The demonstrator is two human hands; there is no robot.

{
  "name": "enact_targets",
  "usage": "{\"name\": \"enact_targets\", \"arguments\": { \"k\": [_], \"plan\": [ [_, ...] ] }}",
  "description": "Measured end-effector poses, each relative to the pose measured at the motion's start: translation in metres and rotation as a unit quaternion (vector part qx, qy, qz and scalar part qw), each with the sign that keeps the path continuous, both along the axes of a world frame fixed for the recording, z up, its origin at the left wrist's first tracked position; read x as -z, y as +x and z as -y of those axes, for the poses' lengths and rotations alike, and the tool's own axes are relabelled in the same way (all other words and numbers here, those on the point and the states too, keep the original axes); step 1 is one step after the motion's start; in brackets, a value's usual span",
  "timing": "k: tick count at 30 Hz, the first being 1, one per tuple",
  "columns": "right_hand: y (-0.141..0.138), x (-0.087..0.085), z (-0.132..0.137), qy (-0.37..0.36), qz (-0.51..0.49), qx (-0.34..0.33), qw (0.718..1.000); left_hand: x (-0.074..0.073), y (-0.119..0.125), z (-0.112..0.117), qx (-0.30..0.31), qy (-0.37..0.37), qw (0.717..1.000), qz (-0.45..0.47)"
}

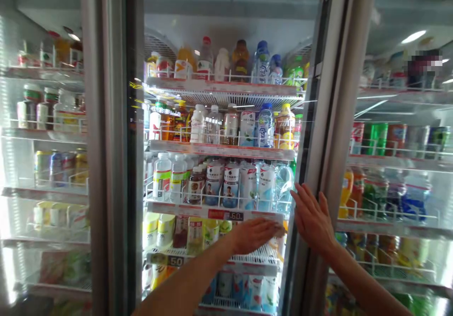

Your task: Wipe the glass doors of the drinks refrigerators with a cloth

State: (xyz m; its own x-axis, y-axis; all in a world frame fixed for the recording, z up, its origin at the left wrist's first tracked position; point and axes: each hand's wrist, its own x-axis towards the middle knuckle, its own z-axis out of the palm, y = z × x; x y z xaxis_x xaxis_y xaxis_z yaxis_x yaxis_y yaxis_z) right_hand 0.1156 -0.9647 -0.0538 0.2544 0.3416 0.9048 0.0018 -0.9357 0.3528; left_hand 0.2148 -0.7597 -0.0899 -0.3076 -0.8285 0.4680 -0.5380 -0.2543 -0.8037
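Observation:
A glass-fronted drinks cooler with a metal door frame [334,118] fills the view, and reflections lie across its middle glass panel [230,9]. My left hand [260,235] reaches across from the lower left, fingers stretched out and pointing right, in front of the lower shelves. It holds nothing. My right hand [313,217] comes up from the lower right with fingers apart, at the right edge of the middle panel beside the frame. I cannot tell whether either hand touches the glass or frame. Behind them stand clear bottles [266,184] and labelled drinks [230,184].
More bottles [262,61] line the top shelf, and a yellow-capped bottle [285,125] stands on the second. A price tag [226,214] runs along a shelf edge. Side panels show cans [378,139] at right and dark bottles [31,106] at left. A metal upright [102,141] divides the left panels.

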Motion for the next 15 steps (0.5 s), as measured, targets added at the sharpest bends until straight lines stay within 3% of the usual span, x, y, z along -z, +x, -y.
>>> {"name": "enact_targets", "arguments": {
  "k": [2,4,6,7,11,13,15],
  "plan": [
    [0.000,-0.001,0.009,0.009,0.008,-0.012,1.000,-0.012,0.000,0.007,-0.015,-0.025,0.999,-0.011],
    [0.001,-0.003,0.018,0.026,0.021,-0.022,0.999,-0.029,0.000,0.018,-0.044,-0.105,0.992,-0.049],
    [0.003,-0.003,0.028,0.043,0.031,-0.031,0.998,-0.037,-0.001,0.028,-0.065,-0.149,0.984,-0.078],
    [0.005,-0.002,0.031,0.048,0.035,-0.037,0.998,-0.035,-0.003,0.032,-0.065,-0.131,0.986,-0.075],
    [0.004,0.000,0.035,0.065,0.021,-0.081,0.994,-0.025,-0.013,0.030,-0.046,0.061,0.997,-0.010],
    [0.000,-0.003,0.027,0.106,0.007,-0.114,0.988,-0.038,-0.016,0.020,-0.076,0.054,0.995,-0.029],
    [-0.004,-0.008,0.014,0.165,0.000,-0.147,0.975,-0.058,-0.016,0.008,-0.139,-0.037,0.986,-0.080]
  ]
}}
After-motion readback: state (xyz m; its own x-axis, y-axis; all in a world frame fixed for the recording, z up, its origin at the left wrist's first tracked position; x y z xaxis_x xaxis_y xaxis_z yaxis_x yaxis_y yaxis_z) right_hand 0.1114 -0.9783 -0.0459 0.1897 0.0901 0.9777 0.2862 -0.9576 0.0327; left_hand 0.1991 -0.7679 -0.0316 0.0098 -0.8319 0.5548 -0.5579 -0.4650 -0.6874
